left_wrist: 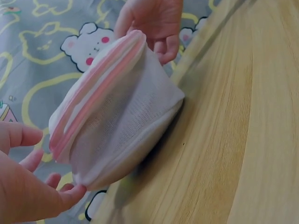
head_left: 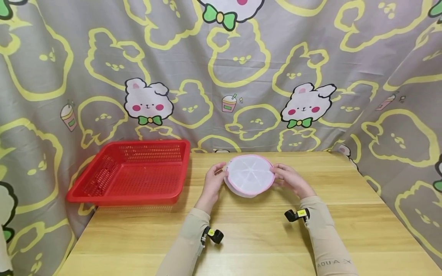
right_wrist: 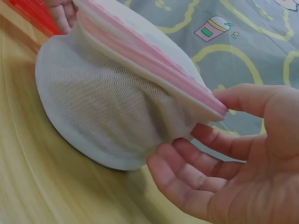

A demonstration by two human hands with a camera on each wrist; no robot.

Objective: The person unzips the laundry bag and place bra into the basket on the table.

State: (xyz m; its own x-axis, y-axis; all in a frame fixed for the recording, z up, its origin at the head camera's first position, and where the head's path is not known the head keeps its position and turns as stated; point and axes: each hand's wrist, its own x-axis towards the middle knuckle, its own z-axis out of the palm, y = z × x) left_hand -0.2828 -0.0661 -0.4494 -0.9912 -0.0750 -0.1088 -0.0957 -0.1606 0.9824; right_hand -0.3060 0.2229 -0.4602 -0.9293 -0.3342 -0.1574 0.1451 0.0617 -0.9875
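A round white mesh laundry bag (head_left: pixel 249 174) with a pink zipper round its upper rim stands on the wooden table, its top panel showing pale radiating lines. At its left side my left hand (head_left: pixel 213 184) touches the lower edge with a fingertip. The left thumb (left_wrist: pixel 23 135) stays apart from the bag in the left wrist view. My right hand (head_left: pixel 291 180) pinches the opposite side, thumb (right_wrist: pixel 245 99) on the zipper rim and curled fingers (right_wrist: pixel 180 170) against the mesh below. Between the zipper rows a gap shows in the left wrist view; what is inside is hidden.
A red plastic basket (head_left: pixel 129 200) with slotted walls stands on the table to the left of the bag. Behind the wooden table (head_left: pixel 255 237) hangs a grey curtain (head_left: pixel 193 69) with rabbit prints, which also runs along both sides.
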